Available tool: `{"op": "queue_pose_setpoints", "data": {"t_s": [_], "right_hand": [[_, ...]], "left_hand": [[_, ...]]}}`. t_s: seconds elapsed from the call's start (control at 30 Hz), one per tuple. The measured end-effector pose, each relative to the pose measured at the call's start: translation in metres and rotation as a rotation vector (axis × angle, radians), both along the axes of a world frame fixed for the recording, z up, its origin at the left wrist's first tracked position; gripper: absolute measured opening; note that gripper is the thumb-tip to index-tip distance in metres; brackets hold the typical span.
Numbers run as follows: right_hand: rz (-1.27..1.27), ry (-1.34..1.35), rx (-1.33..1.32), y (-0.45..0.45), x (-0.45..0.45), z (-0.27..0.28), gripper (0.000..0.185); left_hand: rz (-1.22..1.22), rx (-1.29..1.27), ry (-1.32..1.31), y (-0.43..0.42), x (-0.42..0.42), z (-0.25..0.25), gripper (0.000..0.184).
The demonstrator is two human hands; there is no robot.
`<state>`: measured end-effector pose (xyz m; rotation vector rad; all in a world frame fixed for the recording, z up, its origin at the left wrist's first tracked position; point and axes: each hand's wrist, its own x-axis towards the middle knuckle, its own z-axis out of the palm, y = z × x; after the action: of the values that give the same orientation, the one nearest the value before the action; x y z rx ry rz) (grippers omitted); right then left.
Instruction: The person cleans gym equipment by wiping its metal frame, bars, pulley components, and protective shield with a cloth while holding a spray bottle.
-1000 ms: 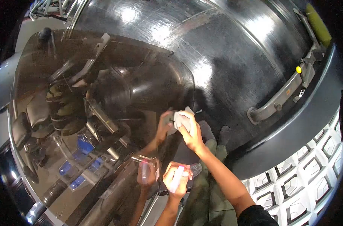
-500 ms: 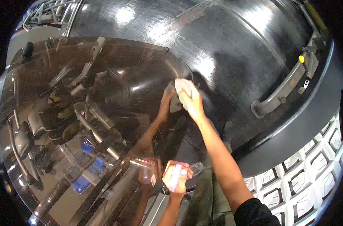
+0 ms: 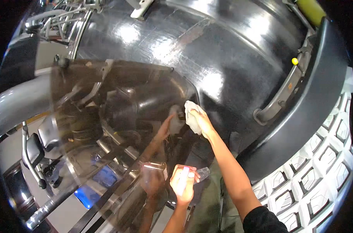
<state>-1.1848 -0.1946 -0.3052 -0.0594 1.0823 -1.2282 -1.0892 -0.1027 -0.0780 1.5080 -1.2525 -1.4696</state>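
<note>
A white cloth [image 3: 191,116] is bunched in my right hand [image 3: 203,123], its fingers closed over it. The cloth lies at the right edge of a dark tinted see-through panel [image 3: 118,93], which mirrors the hand and the cloth. Lower down, my left hand [image 3: 182,181] is wrapped round a clear plastic bottle [image 3: 203,174], with one end sticking out to the right. A bright pinkish glare covers part of that hand, so the rest of the bottle is hard to make out. The left hand is also mirrored in the panel.
Beyond the panel is a shiny black surface [image 3: 157,39]. To the right curve a black fender [image 3: 296,116] and a white patterned tire [image 3: 316,178]. A grey bar [image 3: 279,97] has a yellow knob [image 3: 295,61]. Metal tubes [image 3: 64,27] stand at upper left; something blue [image 3: 83,197] shows at lower left.
The view has shifted, and the tinted panel now covers less of the left side. My right hand and the cloth appear slightly lower along the panel's edge. My left hand keeps its grip.
</note>
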Motion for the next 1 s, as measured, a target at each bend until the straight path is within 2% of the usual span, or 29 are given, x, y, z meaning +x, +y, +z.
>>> {"op": "queue_pose_setpoints", "data": {"t_s": [0.03, 0.1, 0.13, 0.2, 0.27, 0.33, 0.4, 0.47, 0.5, 0.53, 0.6, 0.67, 0.73, 0.8, 0.87, 0.9, 0.93, 1.0], "right_hand": [[-0.011, 0.016, -0.016, -0.004, -0.015, 0.028, 0.043], [-0.142, -0.169, -0.096, -0.001, -0.038, 0.077, 0.047], [-0.173, -0.218, -0.053, 0.008, -0.047, 0.090, 0.061], [-0.205, -0.142, -0.044, 0.033, -0.068, 0.116, 0.073], [-0.136, -0.153, -0.045, 0.057, -0.101, 0.177, 0.083], [-0.084, 0.060, 0.051, 0.085, -0.114, 0.194, 0.084], [-0.077, 0.144, 0.065, 0.104, -0.131, 0.230, 0.085], [-0.123, 0.265, 0.075, 0.119, -0.139, 0.245, 0.069], [-0.135, 0.266, -0.012, 0.117, -0.151, 0.291, 0.047], [-0.151, 0.291, -0.038, 0.118, -0.158, 0.308, 0.047], [-0.201, 0.356, -0.122, 0.124, -0.166, 0.337, 0.019], [-0.212, 0.495, -0.156, 0.131, -0.178, 0.380, 0.018], [-0.241, 0.628, -0.216, 0.142, -0.186, 0.401, 0.020], [-0.213, 0.710, -0.226, 0.153, -0.193, 0.419, 0.022], [-0.326, 0.723, -0.278, 0.158, -0.197, 0.446, 0.022], [-0.342, 0.872, -0.313, 0.157, -0.201, 0.451, 0.026], [-0.341, 0.886, -0.327, 0.156, -0.204, 0.458, 0.026], [-0.495, 1.020, -0.287, 0.156, -0.205, 0.478, 0.023]], "left_hand": [[-0.011, -0.016, 0.016, -0.002, -0.003, 0.007, 0.014], [-0.064, -0.037, -0.036, -0.007, -0.013, 0.024, 0.027], [-0.081, -0.062, -0.007, -0.009, -0.017, 0.031, 0.027], [-0.059, -0.017, 0.074, -0.012, -0.023, 0.046, 0.026], [-0.112, -0.038, 0.083, -0.020, -0.031, 0.069, 0.025], [-0.144, -0.050, 0.125, -0.026, -0.040, 0.090, 0.025], [-0.171, -0.105, 0.137, -0.027, -0.045, 0.109, 0.025], [-0.224, -0.113, 0.116, -0.032, -0.055, 0.132, 0.024], [-0.243, -0.126, 0.134, -0.034, -0.058, 0.142, 0.022], [-0.256, -0.154, 0.158, -0.037, -0.062, 0.156, 0.022], [-0.262, -0.143, 0.193, -0.040, -0.068, 0.185, 0.021], [-0.274, -0.194, 0.233, -0.042, -0.069, 0.203, 0.021], [-0.359, -0.253, 0.194, -0.048, -0.073, 0.219, 0.020], [-0.323, -0.254, 0.291, -0.048, -0.082, 0.237, 0.017], [-0.370, -0.229, 0.293, -0.054, -0.084, 0.245, 0.016], [-0.390, -0.261, 0.304, -0.056, -0.085, 0.249, 0.016], [-0.386, -0.275, 0.318, -0.058, -0.086, 0.254, 0.016], [-0.391, -0.274, 0.348, -0.064, -0.088, 0.261, 0.015]]}}
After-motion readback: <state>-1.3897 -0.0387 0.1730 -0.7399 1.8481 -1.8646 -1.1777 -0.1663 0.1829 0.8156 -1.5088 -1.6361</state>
